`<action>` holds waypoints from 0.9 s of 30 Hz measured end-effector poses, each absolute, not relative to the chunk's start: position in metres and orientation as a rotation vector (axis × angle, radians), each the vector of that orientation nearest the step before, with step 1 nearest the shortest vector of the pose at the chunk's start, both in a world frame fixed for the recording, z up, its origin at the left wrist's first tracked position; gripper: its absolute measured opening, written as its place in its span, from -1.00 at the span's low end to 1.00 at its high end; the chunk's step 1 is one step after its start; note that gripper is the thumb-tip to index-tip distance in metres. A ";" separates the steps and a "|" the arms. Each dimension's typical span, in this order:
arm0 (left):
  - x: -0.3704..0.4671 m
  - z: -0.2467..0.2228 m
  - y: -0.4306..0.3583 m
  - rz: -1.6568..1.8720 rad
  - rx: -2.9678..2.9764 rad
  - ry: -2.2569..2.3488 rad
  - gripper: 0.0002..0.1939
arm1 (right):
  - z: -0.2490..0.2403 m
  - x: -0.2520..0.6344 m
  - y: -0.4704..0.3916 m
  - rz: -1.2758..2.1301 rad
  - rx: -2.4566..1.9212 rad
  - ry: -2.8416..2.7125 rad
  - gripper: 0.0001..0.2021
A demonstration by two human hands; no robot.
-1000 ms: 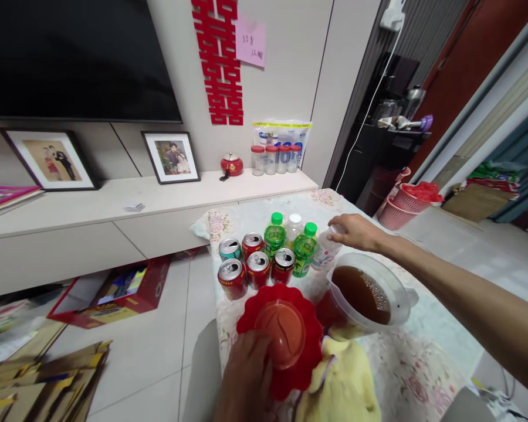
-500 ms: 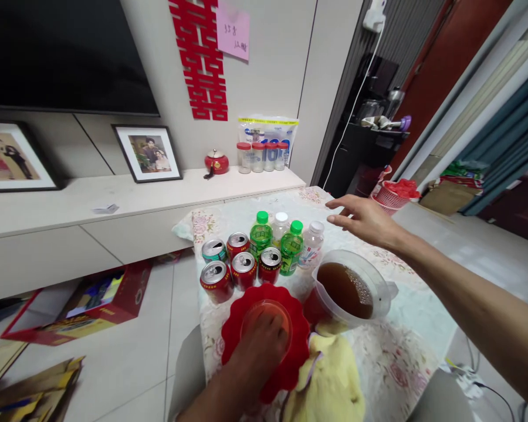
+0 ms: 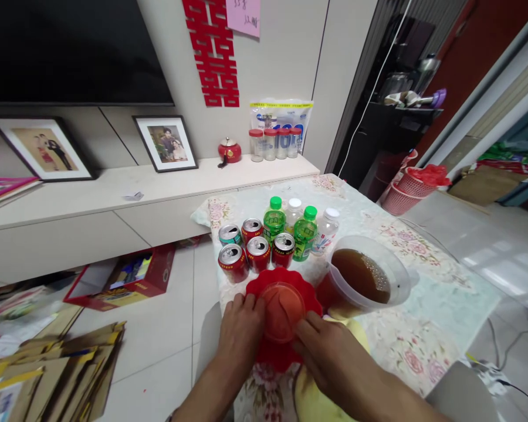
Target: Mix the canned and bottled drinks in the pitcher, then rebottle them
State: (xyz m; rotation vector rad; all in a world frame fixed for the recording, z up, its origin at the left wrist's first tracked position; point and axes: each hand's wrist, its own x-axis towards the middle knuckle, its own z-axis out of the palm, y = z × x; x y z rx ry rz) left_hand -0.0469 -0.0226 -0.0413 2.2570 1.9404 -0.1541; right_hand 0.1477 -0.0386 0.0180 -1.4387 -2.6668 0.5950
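A red plate (image 3: 266,281) with a scalloped rim sits near the front edge of the table. In its middle lies a round, orange-looking piece (image 3: 286,308); I cannot tell whether it is the plate's own centre or a separate disc. My left hand (image 3: 241,328) has its fingers curled on the plate's left side. On the right side, my right hand (image 3: 325,349) grips it with bent fingers. Close by the right hand stands a clear plastic jug (image 3: 369,293) of brown liquid. Under the right wrist lies a yellow cloth (image 3: 308,398), partly hidden.
Behind the plate stand several opened drink cans (image 3: 259,255) and several bottles, among them a green bottle (image 3: 305,237). A flowered tablecloth (image 3: 422,340) covers the table. Beyond is a white cabinet (image 3: 171,196). Flattened cardboard (image 3: 66,369) lies on the floor at left.
My right hand has come down from the air above the jug to the plate's right side. My left hand has moved from the plate's middle to its left side. The view has shifted.
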 end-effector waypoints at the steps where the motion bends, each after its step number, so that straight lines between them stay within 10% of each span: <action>1: -0.045 -0.042 -0.027 -0.145 2.226 1.959 -0.70 | 0.002 0.140 -0.033 0.550 -1.528 -2.710 -0.70; 12: -0.035 -0.052 -0.023 0.025 1.970 2.202 -0.60 | -0.039 0.113 -0.006 0.139 -1.890 -2.569 -0.83; 20: -0.054 -0.049 -0.021 0.338 1.819 2.157 -0.60 | -0.039 0.144 -0.035 0.096 -1.289 -2.284 -0.75; 27: -0.063 -0.038 -0.032 1.070 1.325 1.694 -0.70 | -0.028 0.146 -0.059 0.705 -1.173 -1.704 -0.83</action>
